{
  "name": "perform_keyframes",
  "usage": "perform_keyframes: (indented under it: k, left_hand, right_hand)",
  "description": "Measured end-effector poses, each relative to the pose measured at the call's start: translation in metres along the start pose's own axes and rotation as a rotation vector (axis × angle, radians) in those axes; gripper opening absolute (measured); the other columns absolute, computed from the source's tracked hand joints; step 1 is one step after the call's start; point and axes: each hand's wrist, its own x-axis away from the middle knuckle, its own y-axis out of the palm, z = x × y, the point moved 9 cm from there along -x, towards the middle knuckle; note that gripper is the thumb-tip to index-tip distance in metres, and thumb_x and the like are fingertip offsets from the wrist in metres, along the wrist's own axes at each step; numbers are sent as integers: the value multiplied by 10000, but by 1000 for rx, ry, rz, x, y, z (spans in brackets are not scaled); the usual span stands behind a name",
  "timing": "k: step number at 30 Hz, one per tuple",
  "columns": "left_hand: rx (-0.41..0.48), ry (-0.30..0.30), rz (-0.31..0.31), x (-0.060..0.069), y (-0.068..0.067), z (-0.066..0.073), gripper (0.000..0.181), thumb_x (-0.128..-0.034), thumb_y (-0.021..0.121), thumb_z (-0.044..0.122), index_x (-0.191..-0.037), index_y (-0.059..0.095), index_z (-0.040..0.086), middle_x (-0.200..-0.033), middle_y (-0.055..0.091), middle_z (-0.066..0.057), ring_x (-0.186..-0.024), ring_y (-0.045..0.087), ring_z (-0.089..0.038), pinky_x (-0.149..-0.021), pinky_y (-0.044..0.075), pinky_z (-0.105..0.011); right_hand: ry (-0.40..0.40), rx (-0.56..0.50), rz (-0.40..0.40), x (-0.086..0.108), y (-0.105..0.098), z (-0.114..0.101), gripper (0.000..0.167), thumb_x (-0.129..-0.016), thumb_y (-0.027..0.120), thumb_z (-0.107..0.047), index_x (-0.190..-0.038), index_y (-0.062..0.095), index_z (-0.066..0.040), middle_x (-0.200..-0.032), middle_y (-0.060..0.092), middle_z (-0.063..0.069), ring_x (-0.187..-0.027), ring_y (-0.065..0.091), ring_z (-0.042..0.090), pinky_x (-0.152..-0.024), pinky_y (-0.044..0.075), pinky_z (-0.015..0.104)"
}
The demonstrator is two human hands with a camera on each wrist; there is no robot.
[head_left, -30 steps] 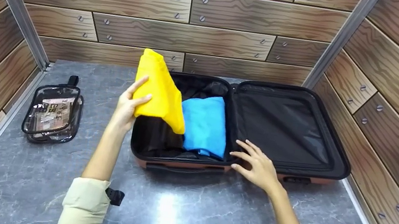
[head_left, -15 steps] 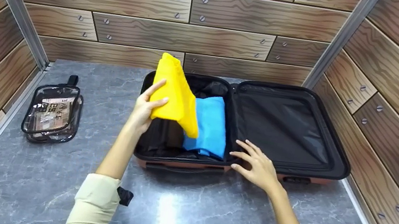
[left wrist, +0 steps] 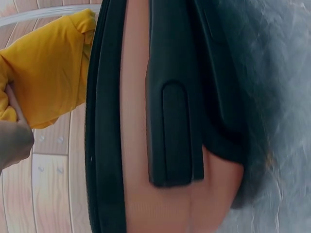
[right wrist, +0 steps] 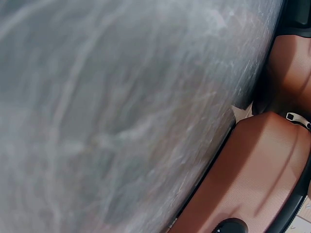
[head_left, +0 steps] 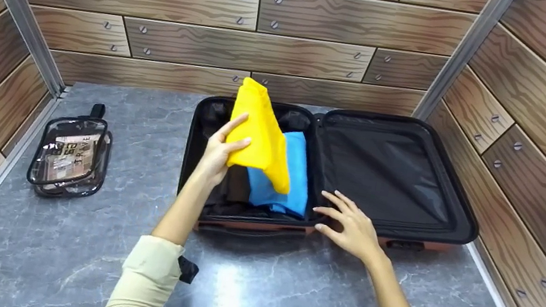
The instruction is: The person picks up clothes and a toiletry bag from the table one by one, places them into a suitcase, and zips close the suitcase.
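Observation:
My left hand [head_left: 219, 153] grips a folded yellow cloth [head_left: 261, 141] and holds it up over the left half of an open suitcase [head_left: 254, 222]. A folded blue cloth [head_left: 299, 165] lies inside that half, partly covered from view by the yellow one. Left of the blue cloth, something dark brown [head_left: 238, 183] shows, its kind unclear. In the left wrist view, the hand [left wrist: 14, 141] and yellow cloth [left wrist: 53, 68] appear beyond the salmon-coloured shell. With fingers spread and slightly bent, my right hand [head_left: 352, 231] is at the suitcase's front middle; whether it touches the rim I cannot tell.
A clear zip pouch [head_left: 69, 158] with black trim and printed lettering lies on the grey marbled table [head_left: 75, 248] at left. The suitcase's right half [head_left: 388, 176], with its dark lining, lies open. Wood-patterned walls [head_left: 186, 43] enclose the back and sides.
My left hand has carried the yellow cloth to the right, from the suitcase's left edge to over its left half. The right hand has stayed in place.

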Motion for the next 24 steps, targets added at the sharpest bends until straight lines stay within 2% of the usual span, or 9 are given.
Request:
perform_keyframes:
  k: [6,13,18,24]
  left_hand:
    - [18,-13,-20,-1,10,-11,536,-853,554,-109,-1354,448,47,-1167,505,-187,-927,585,-250,-742,519,-324]
    - [5,-32,-34,-3,20,-26,530,-854,568,-88,-1351,461,64,-1203,501,-185,-964,575,-253,-776,507,-330]
    - [15,-39,-37,-4,24,-37,535,-851,563,-97,-1352,456,58,-1210,495,-176,-960,571,-249,-777,506,-327]
    - [35,-64,-38,-5,23,-50,542,-853,566,-89,-1359,448,64,-1227,481,-175,-974,568,-249,-785,503,-330]
  right_hand:
    - [-8,-5,9,0,-1,-1,356,-845,599,-480,-1150,651,-304,-1390,415,-68,-1302,308,196,-784,471,434]
    - [5,5,-9,1,0,0,362,-849,586,-491,-1154,648,-305,-1395,408,-73,-1306,300,186,-715,483,389]
    - [1,10,-8,1,0,0,363,-849,586,-489,-1151,650,-298,-1392,412,-68,-1302,308,197,-684,490,364]
    - [-5,5,2,0,-2,-1,357,-844,601,-477,-1145,656,-292,-1386,422,-57,-1299,315,208,-712,494,396]
